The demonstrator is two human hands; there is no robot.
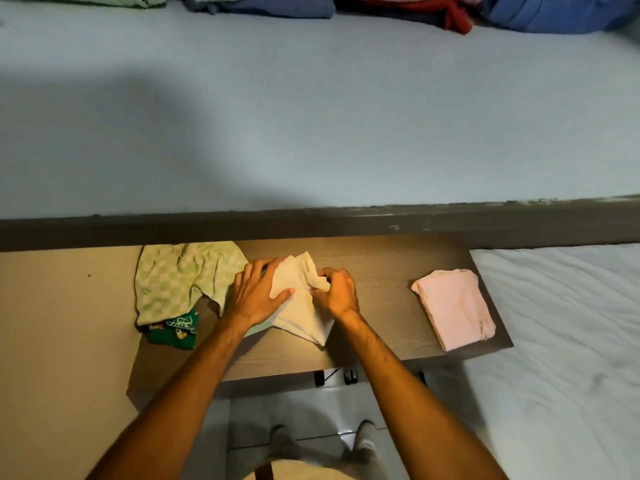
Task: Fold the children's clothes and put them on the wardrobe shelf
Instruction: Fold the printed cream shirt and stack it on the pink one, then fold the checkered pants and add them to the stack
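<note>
A small cream garment [304, 313] lies on the brown wooden table [388, 299] in front of me. My left hand [258, 294] presses flat on its left side, fingers spread. My right hand [337, 292] pinches a bunched fold of the same garment at its right edge. To the left lie a crumpled green-and-white checked garment [180, 278] and, under it, a dark green printed one [175, 329]. A folded pink garment [455, 308] rests at the table's right end. Above, the pale blue wardrobe shelf [311, 116] holds folded clothes [415, 8] along its back.
The shelf's dark front edge [311, 225] overhangs the back of the table. A white bed sheet [568, 341] lies to the right. A beige wall or panel [65, 334] is on the left. My feet [363, 441] stand on the tiled floor below.
</note>
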